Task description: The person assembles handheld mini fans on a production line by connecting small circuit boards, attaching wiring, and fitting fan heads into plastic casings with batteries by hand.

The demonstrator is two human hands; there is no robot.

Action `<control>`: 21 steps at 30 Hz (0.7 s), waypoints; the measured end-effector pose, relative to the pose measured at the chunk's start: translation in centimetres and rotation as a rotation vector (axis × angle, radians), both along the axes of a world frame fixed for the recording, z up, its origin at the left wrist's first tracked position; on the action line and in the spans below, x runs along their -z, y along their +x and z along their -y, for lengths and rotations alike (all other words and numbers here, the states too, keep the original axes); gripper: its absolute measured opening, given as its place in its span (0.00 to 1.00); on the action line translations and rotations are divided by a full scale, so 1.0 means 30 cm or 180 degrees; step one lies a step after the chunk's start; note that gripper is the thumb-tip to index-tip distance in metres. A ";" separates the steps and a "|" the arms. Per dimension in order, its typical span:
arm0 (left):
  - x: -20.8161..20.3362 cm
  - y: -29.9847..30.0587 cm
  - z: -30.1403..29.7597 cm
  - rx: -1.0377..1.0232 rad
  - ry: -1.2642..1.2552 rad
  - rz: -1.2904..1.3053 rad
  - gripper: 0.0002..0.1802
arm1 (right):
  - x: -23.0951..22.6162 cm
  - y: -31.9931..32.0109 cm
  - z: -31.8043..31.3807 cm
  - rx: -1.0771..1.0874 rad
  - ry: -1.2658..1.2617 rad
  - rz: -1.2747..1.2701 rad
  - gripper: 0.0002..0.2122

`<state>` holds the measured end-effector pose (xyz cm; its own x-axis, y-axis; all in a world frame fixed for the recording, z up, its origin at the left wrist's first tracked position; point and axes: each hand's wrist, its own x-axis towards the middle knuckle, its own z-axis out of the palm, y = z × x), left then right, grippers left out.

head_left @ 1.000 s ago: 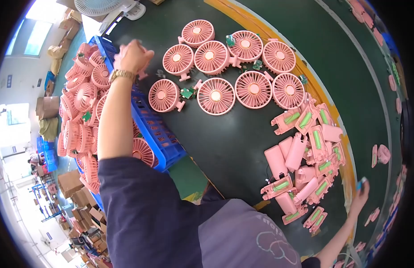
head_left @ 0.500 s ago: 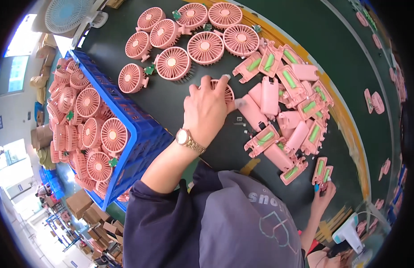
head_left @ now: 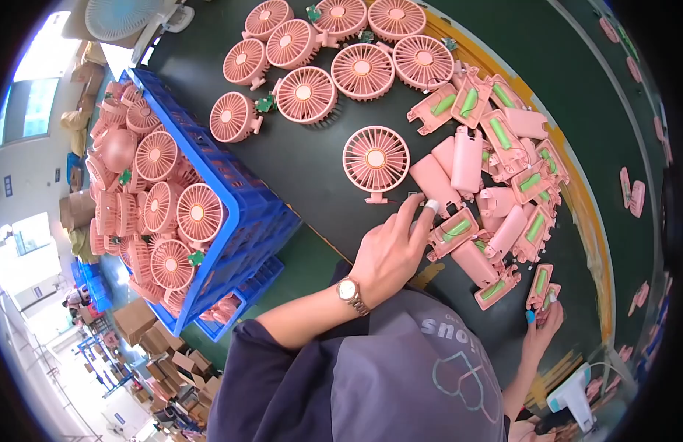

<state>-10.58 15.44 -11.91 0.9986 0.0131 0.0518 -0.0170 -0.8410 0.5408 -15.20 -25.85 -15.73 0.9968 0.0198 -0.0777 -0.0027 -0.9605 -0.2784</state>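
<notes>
My left hand, a watch on its wrist, reaches over the table with fingers stretched out and apart. Its fingertips, one in a white finger cover, are beside a pink handle shell at the pile's left edge; the thumb side is partly hidden. Just beyond lies a round pink fan head, face up, its short neck toward me. At the lower right, my right hand, with blue on the thumb, is closed around a small pink handle part. Touching that part is a handle half with a green battery.
Several pink fan heads stand at the far left of the dark table. Handle shells with green batteries pile up right of centre. A blue crate full of fan heads is at left. A white tool is at lower right.
My left hand has let go of the fan head and drawn back toward me and right, to the pile's edge. The view has shifted slightly. My right hand keeps its hold.
</notes>
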 end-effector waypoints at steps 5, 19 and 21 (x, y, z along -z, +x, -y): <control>0.055 0.035 -0.039 0.0006 0.0107 0.0129 0.20 | 0.050 -0.039 0.056 0.0988 0.1510 0.0017 0.23; 0.052 0.046 -0.097 0.0411 -0.0148 -0.0370 0.17 | 0.018 -0.022 0.096 -0.0210 -0.1169 0.0887 0.26; 0.051 0.040 -0.101 0.0391 -0.0192 -0.0330 0.17 | 0.024 -0.019 0.095 -0.0653 -0.1098 0.0845 0.26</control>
